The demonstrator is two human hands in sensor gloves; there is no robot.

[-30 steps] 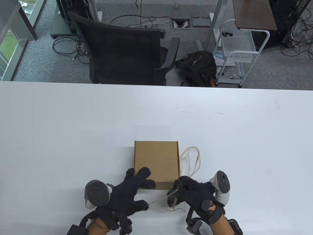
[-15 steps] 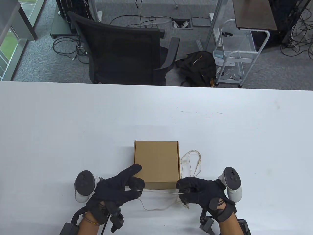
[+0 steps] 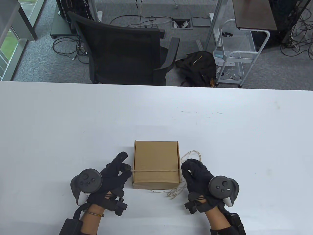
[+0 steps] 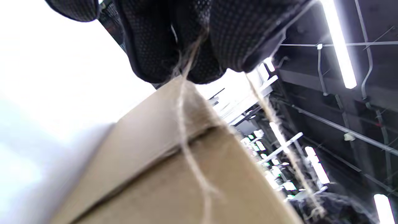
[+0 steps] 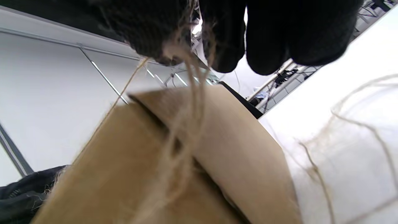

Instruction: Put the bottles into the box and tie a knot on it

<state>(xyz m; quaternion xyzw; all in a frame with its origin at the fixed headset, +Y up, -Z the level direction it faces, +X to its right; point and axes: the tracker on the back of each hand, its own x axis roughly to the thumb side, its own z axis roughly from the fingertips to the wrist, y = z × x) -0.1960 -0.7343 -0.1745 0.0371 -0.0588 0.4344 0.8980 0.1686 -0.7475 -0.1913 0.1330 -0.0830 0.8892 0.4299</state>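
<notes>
A closed brown cardboard box (image 3: pixel 156 156) sits on the white table (image 3: pixel 73 122) near the front edge. Thin tan twine (image 3: pixel 156 170) runs taut across the lid from side to side. My left hand (image 3: pixel 122 169) pinches the twine at the box's left edge; the left wrist view shows the twine (image 4: pixel 183 102) coming out from between the fingers over the box (image 4: pixel 174 174). My right hand (image 3: pixel 189 169) pinches the twine at the right edge, and strands (image 5: pixel 189 102) hang from its fingers over the box (image 5: pixel 155 161). Loose twine loops (image 3: pixel 193 154) lie beside and in front of the box. No bottles show.
A black office chair (image 3: pixel 122 49) stands beyond the table's far edge. A black backpack (image 3: pixel 198 68) and a white wire cart (image 3: pixel 234 56) are on the carpet behind. Cables lie on the floor.
Both hands moved forward from in front of the box to its two sides. The twine they held low in front now stretches across the lid. The box has not shifted.
</notes>
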